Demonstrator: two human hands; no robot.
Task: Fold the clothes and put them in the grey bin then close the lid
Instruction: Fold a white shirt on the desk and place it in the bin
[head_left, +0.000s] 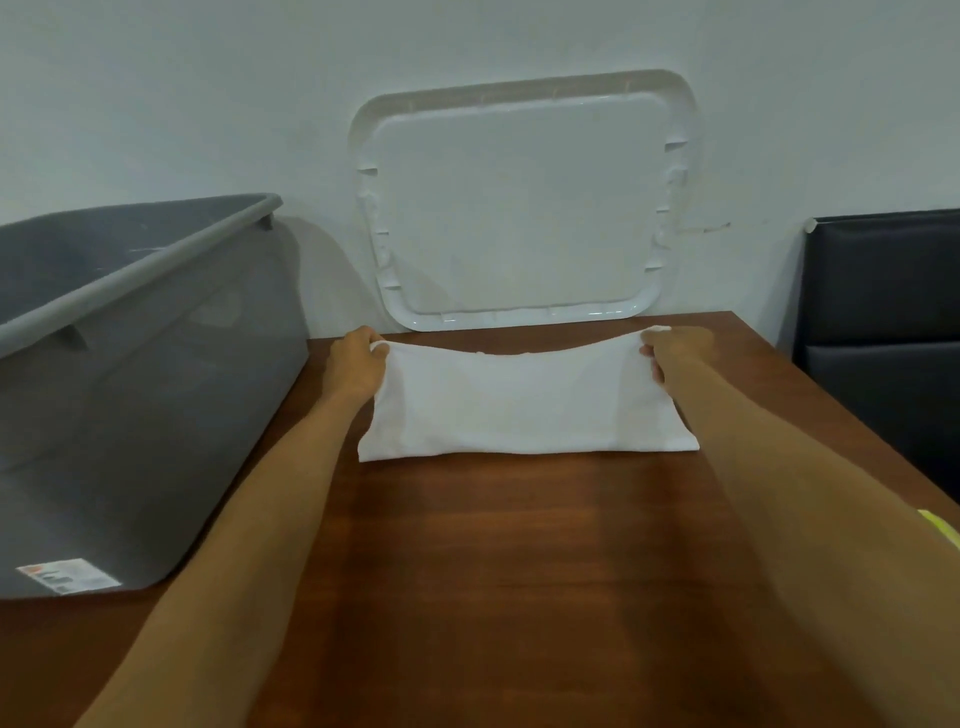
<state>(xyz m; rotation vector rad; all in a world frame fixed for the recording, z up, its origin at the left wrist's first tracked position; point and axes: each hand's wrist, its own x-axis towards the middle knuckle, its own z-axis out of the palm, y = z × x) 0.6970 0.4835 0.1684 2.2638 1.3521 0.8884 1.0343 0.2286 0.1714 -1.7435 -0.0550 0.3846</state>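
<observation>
A white garment (519, 405) lies partly folded on the brown wooden table (519, 571), its near edge resting on the wood. My left hand (356, 364) pinches its far left corner and my right hand (670, 353) pinches its far right corner, so the far edge is lifted and sags between them. The grey bin (130, 395) stands open at the left of the table. Its white lid (519, 202) leans upright against the wall behind the garment.
A black padded chair or panel (883, 322) stands at the right past the table's edge. A bit of yellow-green fabric (940, 525) shows at the right border. A white label (67, 574) is stuck low on the bin's side.
</observation>
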